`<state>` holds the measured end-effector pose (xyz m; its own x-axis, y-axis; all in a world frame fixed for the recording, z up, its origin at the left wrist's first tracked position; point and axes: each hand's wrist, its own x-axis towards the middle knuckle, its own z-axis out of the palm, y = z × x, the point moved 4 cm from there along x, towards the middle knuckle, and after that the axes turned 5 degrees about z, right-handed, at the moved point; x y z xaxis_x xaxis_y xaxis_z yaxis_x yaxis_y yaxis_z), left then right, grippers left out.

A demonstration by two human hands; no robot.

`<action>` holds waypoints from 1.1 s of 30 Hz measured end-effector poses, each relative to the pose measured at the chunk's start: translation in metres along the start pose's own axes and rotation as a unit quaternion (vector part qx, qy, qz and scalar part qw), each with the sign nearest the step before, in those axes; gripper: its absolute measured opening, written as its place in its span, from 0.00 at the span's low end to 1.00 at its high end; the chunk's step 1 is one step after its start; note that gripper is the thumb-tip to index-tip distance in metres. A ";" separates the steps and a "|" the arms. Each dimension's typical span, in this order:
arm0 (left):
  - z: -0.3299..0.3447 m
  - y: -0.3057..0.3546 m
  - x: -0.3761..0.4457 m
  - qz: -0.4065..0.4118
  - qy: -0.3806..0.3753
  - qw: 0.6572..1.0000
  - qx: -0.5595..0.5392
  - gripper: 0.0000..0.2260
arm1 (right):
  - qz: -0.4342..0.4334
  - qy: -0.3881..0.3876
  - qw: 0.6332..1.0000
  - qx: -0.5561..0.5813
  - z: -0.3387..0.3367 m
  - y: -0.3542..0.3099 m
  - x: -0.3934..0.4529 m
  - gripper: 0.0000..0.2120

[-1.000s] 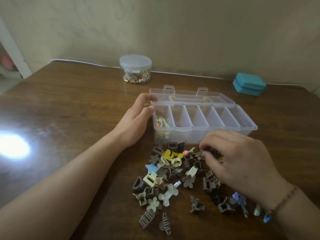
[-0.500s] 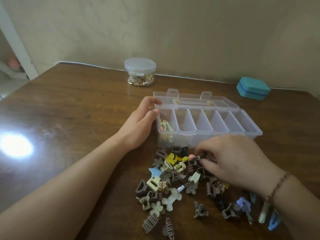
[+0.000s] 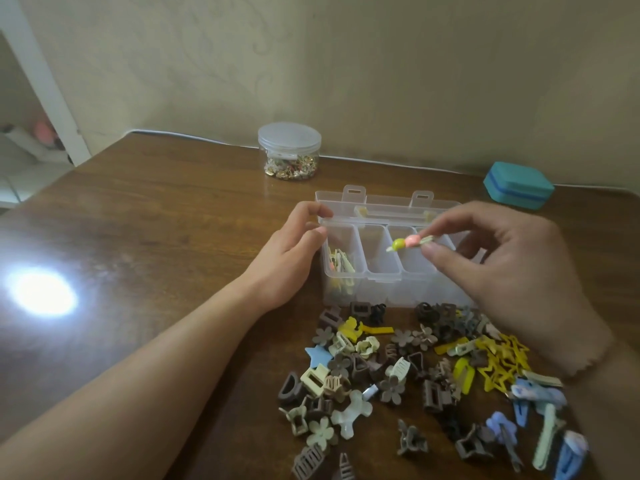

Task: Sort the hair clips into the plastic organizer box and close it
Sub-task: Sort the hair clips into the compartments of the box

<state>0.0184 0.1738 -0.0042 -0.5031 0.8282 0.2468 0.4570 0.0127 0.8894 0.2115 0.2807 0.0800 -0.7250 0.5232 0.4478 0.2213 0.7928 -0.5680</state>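
A clear plastic organizer box (image 3: 381, 285) stands open on the wooden table, its lid (image 3: 388, 202) laid back behind it. The leftmost compartment holds several pale clips (image 3: 341, 268); the others that show look bare. My left hand (image 3: 294, 251) rests against the box's left end, fingers curled over its rim. My right hand (image 3: 512, 268) hovers over the box and pinches a small clip with yellow and pink beads (image 3: 408, 242) between thumb and fingertips. A pile of hair clips (image 3: 398, 372) in brown, cream, yellow and blue lies in front of the box.
A round clear jar (image 3: 289, 150) with small gold pieces stands at the back near the wall. A teal case (image 3: 517, 185) sits at the back right. A bright light glare (image 3: 43, 292) marks the table's left part.
My right hand has lifted out of the pile with the yellow and pink clip and now holds it over the box. The left hand has stayed at the box's left end.
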 end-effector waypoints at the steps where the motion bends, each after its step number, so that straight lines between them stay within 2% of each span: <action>1: 0.000 0.000 0.000 0.000 0.001 1.000 -0.001 0.11 | 0.005 0.007 1.000 -0.015 0.004 0.001 0.006 0.05; 7: 0.000 0.001 0.000 0.000 -0.007 1.000 -0.005 0.12 | -0.005 -0.041 0.993 -0.111 0.035 0.008 0.019 0.03; 9: -0.001 0.001 0.000 0.004 -0.005 1.000 -0.004 0.12 | -0.022 -0.057 0.991 -0.122 0.038 0.006 0.018 0.07; 13: 0.000 0.001 0.000 0.005 -0.007 1.000 -0.001 0.16 | -0.095 -0.067 0.989 -0.089 0.030 -0.008 0.008 0.05; 15: 0.001 0.001 0.000 0.005 -0.004 1.000 -0.001 0.16 | -0.140 -0.099 0.983 -0.061 0.029 -0.015 0.001 0.06; 18: 0.001 0.001 0.000 0.008 0.004 1.000 0.004 0.16 | -0.193 -0.205 0.956 -0.080 0.042 -0.019 -0.009 0.07; 20: 0.001 0.001 0.000 0.008 0.004 1.000 0.008 0.16 | -0.237 -0.237 0.930 -0.151 0.056 -0.017 -0.014 0.08; 23: 0.000 0.001 0.000 0.010 0.006 1.000 0.009 0.16 | -0.258 -0.270 0.907 -0.193 0.066 -0.011 -0.016 0.12; 28: 0.001 0.001 0.000 0.010 0.007 1.000 0.005 0.16 | -0.271 -0.278 0.896 -0.216 0.069 -0.002 -0.018 0.13; 33: 0.001 0.000 0.000 0.008 0.002 1.000 -0.001 0.16 | -0.290 -0.250 0.898 -0.218 0.072 0.000 -0.015 0.10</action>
<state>0.0191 0.1745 -0.0042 -0.4985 0.8264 0.2617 0.4639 -0.0007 0.8859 0.1759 0.2503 0.0235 -0.9786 -0.1371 0.1534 -0.1335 0.9905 0.0334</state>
